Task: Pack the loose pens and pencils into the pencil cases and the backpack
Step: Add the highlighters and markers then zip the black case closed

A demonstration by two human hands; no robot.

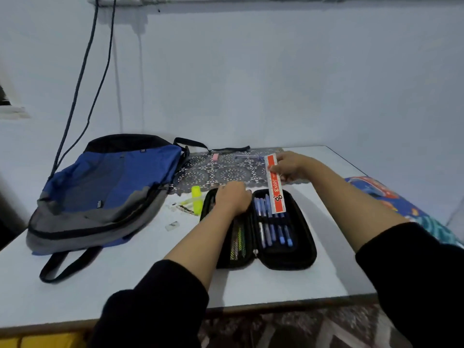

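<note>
Head view of a pale bench (150, 272) set against a pale wall. A black pencil case (288, 257) lay open and flat near the bench's front edge, between the two forearms. Its right half held a row of blue pens (273, 229) under elastic loops; its left half held pens and pencils (238, 242) behind a mesh panel.

The left hand (233, 199) rested on the far end of the case's left half, knuckles up and fingers bent downward. Whether those fingers gripped the rim or only pressed on it could not be told. The right hand (291, 167) pinched a red-and-white ruler (275, 184), marked "g'soft", by its far part. The ruler's near end reached over the far end of the row of blue pens.

A blue-and-grey backpack (110, 187) lay flat on the left of the bench, its straps trailing towards the front edge. A yellow highlighter (197, 198) lay between backpack and case, just left of the left hand, with a small clear item (172, 226) nearer the front. Behind the case lay a dark lace mat (226, 172), carrying a pink eraser (215, 156) and a loose blue pen (248, 157). Two dark cables (82, 79) hung down the wall above the backpack.
</note>
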